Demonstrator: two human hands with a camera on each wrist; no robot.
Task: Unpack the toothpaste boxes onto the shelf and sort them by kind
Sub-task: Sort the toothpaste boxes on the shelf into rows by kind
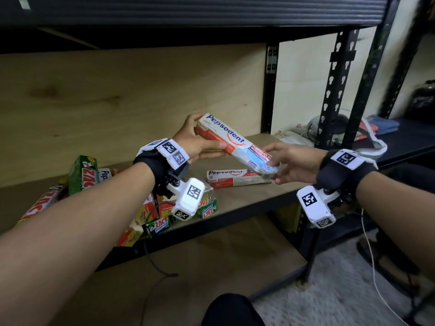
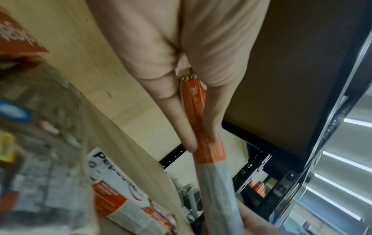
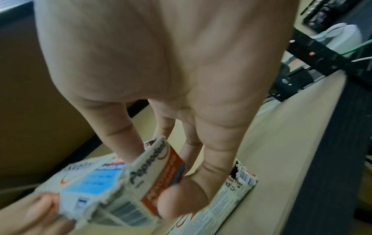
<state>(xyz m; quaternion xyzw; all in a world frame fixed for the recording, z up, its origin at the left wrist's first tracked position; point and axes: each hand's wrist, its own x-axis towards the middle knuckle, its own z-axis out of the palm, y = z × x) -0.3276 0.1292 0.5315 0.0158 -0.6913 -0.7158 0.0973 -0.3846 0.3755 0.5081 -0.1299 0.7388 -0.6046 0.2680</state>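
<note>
At the centre of the head view, a Pepsodent box (image 1: 235, 143) is held in the air above the shelf (image 1: 247, 196), slanting from upper left down to lower right. The left hand (image 1: 197, 140) has its grip closed around the box's upper-left end, thumb on the near side. The right hand (image 1: 290, 161) grips the lower-right end between fingertips and thumb. Just below, a second Pepsodent box (image 1: 231, 177) lies flat on the shelf. At lower left, a heap of mixed toothpaste boxes (image 1: 162, 215) sits in clear wrap at the shelf's front edge.
</note>
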